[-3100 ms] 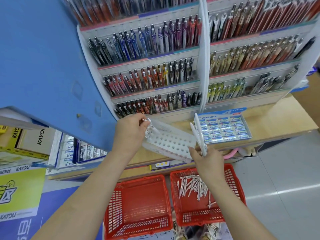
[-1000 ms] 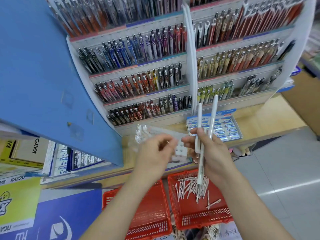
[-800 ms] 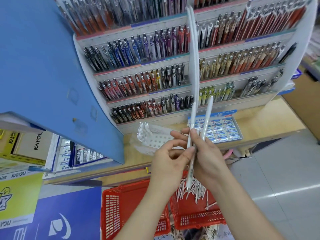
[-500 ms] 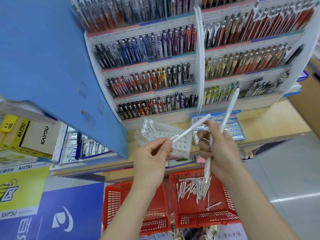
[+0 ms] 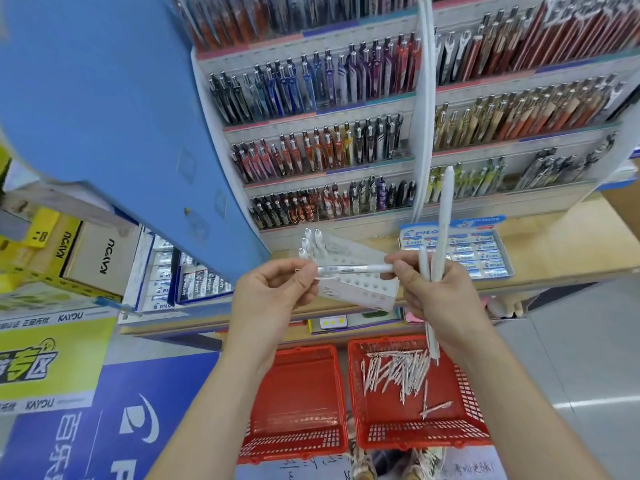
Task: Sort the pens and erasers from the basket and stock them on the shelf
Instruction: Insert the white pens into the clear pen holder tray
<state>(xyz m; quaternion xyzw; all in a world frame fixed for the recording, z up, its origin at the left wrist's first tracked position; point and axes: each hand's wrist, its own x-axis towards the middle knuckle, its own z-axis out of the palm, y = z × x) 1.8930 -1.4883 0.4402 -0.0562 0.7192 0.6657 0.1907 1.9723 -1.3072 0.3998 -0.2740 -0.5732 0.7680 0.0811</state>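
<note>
Levelling 1 pen (image 5: 353,269) before the perforated rack (image 5: 360,291)

The left hand (image 5: 273,292) and right hand (image 5: 440,299) are each pinching 1 end, likely aligning it for a hole; the right is also gripping spare upright pens (image 5: 444,230). Below the rack a red basket (image 5: 415,436) is holding loose pens (image 5: 394,372); right of it, boxed erasers (image 5: 485,252) are sitting on the shelf (image 5: 561,244).

Released the white holder (image 5: 360,289), left lying at the front edge of the shelf (image 5: 554,244). Pulled one white pen (image 5: 349,269) out of the bunch (image 5: 444,220) in the right hand (image 5: 440,299) with the left hand (image 5: 273,299). Swung it from tilted to level, pinched at both ends
</note>
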